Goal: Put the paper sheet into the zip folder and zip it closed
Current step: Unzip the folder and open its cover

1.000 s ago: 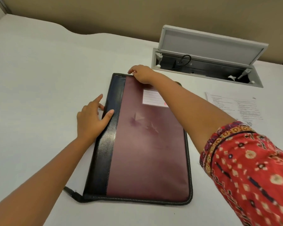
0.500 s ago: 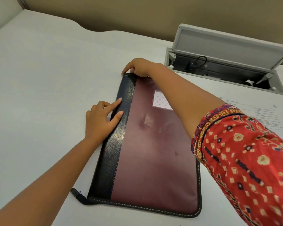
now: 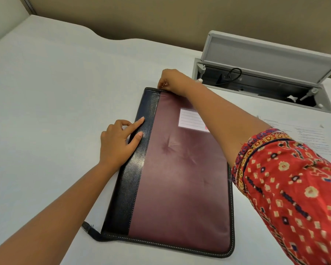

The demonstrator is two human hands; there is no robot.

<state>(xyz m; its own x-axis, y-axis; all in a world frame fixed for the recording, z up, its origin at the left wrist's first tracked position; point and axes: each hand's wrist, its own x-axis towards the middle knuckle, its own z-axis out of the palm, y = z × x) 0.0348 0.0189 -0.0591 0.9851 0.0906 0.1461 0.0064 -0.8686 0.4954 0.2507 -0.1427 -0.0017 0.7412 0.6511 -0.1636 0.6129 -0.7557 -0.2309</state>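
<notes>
Two hands work the zip folder (image 3: 180, 169), which lies flat on the white table (image 3: 46, 111), its zip closed along the near and right edges. The left hand (image 3: 118, 144) rests open on the black spine strip, fingers flat. The right hand (image 3: 172, 81) pinches at the far edge, probably on the zip pull, which is hidden. The paper sheet (image 3: 311, 138) lies well apart at right, thin and floppy; it is best lifted by an edge. The padded folder looks limp, so pinning the spine suits.
</notes>
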